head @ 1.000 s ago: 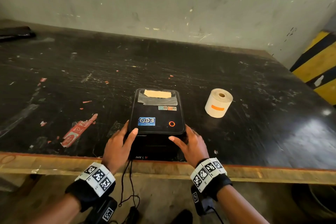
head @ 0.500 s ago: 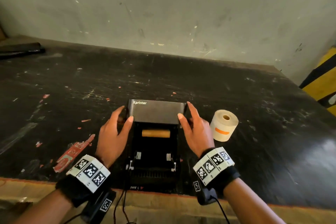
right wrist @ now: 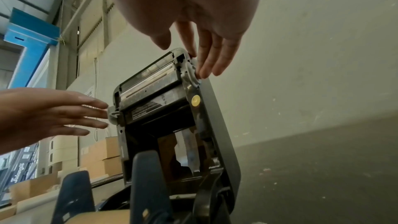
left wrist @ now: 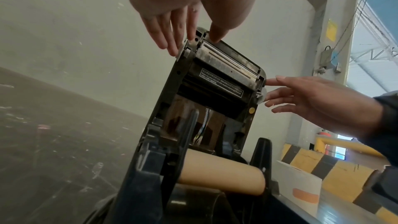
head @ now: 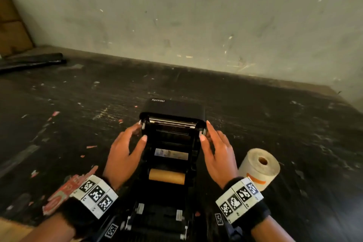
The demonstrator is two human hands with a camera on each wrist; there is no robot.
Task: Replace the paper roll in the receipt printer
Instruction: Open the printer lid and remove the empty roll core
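The black receipt printer [head: 169, 200] sits at the table's near edge with its lid [head: 173, 111] swung up and back. A bare brown cardboard core [head: 167, 177] lies in the paper bay, also seen as the core [left wrist: 221, 175]. My left hand [head: 125, 151] has straight fingers touching the lid's left edge. My right hand [head: 216, 151] touches the lid's right edge the same way; its fingertips [right wrist: 204, 72] rest by a grey latch. A full white paper roll [head: 259, 167] with an orange sticker lies on the table just right of the printer.
The dark scuffed table [head: 78, 104] runs to a pale wall [head: 196, 15]. A red wrapper scrap [head: 60, 196] lies left of the printer. A dark flat object [head: 31, 63] sits at the far left. Cardboard boxes [right wrist: 101, 156] stand beyond the table's left side.
The lid went from closed to fully raised. Both hands moved from the printer's front corners up along its sides to the lid's edges. The core in the bay came into sight.
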